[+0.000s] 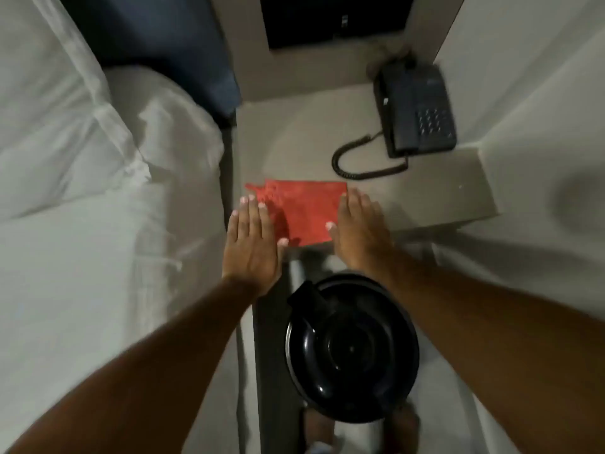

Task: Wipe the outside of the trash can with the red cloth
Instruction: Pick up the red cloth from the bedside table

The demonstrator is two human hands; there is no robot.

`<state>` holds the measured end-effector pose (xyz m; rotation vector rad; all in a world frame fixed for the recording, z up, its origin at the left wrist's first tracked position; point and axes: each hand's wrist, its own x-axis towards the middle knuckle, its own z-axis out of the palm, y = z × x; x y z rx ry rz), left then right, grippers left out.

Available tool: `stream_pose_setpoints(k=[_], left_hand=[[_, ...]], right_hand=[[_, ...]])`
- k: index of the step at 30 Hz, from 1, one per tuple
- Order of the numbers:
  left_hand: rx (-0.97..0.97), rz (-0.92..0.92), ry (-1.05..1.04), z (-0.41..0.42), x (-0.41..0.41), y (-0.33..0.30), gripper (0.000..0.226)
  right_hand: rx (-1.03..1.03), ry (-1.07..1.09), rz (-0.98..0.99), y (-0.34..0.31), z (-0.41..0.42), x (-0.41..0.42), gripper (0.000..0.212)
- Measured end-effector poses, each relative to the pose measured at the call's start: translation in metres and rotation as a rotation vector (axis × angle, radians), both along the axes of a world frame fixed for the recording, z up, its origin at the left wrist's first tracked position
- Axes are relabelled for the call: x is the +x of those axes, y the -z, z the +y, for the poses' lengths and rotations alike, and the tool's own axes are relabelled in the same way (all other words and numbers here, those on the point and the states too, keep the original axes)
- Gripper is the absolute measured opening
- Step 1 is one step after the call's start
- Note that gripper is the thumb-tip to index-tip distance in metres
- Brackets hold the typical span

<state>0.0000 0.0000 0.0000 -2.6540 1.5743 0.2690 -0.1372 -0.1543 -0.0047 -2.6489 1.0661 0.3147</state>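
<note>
A red cloth (304,209) lies flat near the front edge of a grey bedside table (425,198). My left hand (252,240) rests palm down at the cloth's left edge, fingers straight and together. My right hand (361,229) lies palm down along the cloth's right edge. Neither hand grips the cloth. Below the table, on the floor between my forearms, stands a round black trash can (352,348) with a shiny lid, seen from above.
A dark corded telephone (415,109) sits at the back right of the table, its coiled cord (360,162) looping toward the cloth. A bed with white sheets (82,191) fills the left. White bedding (540,93) is on the right. A dark recess (334,18) is at the top.
</note>
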Motion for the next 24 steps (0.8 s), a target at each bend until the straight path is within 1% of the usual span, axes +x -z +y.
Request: stream_pose_setpoints(k=[3, 5, 7, 9, 14, 18, 20, 23, 24], left_hand=[[0.021, 0.014, -0.032, -0.004, 0.006, 0.039, 0.078], [0.036, 0.059, -0.052, -0.005, 0.008, 0.061, 0.076], [0.003, 0.096, -0.053, -0.002, 0.007, 0.076, 0.073], [-0.046, 0.086, -0.056, -0.002, 0.009, 0.083, 0.071], [-0.11, 0.073, -0.028, -0.002, 0.016, 0.095, 0.072], [-0.173, 0.003, -0.022, 0.002, 0.013, 0.105, 0.074], [-0.226, -0.038, -0.017, 0.001, 0.014, 0.109, 0.073], [-0.31, -0.147, -0.003, 0.005, 0.012, 0.124, 0.071], [-0.344, -0.196, 0.006, 0.006, 0.013, 0.13, 0.07]], right_hand=[[0.125, 0.224, 0.014, 0.035, -0.012, 0.016, 0.076], [0.138, 0.284, -0.031, 0.055, -0.012, 0.022, 0.079], [0.092, 0.295, -0.121, 0.071, -0.001, 0.018, 0.078], [0.021, 0.296, -0.197, 0.081, 0.005, 0.018, 0.077], [-0.162, 0.296, -0.229, 0.099, 0.009, 0.02, 0.075], [-0.159, 0.307, -0.282, 0.102, 0.01, 0.017, 0.073], [-0.097, 0.34, -0.323, 0.097, 0.007, 0.021, 0.072], [0.027, 0.464, -0.452, 0.089, 0.006, 0.027, 0.068], [0.046, 0.517, -0.506, 0.086, 0.007, 0.031, 0.062]])
